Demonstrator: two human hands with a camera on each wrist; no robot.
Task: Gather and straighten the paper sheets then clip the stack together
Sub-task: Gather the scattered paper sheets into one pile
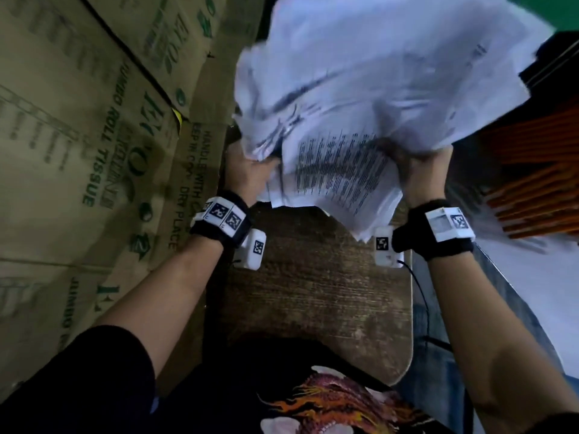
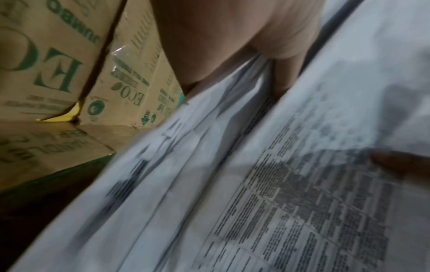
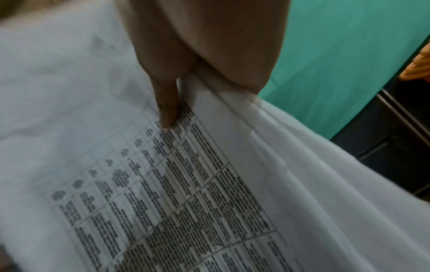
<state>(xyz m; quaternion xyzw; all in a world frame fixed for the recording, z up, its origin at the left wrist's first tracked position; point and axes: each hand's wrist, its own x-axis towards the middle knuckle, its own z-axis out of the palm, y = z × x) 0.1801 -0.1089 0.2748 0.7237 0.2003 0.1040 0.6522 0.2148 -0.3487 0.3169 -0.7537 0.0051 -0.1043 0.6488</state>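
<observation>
Both hands' fingers [image 3: 166,103] around sheets [image 1: 360,98]

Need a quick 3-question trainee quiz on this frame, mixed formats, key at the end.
1. True or false: the paper sheets already form a squared, even stack.
2. Which hands hold the sheets? A) left hand only B) right hand only C) both
3. Fill in: the cardboard boxes stand on the person's ____ side.

Key
1. False: the sheets are splayed and bent, their edges uneven.
2. C: each hand grips one side of the bundle above the wooden table.
3. Left.
</observation>
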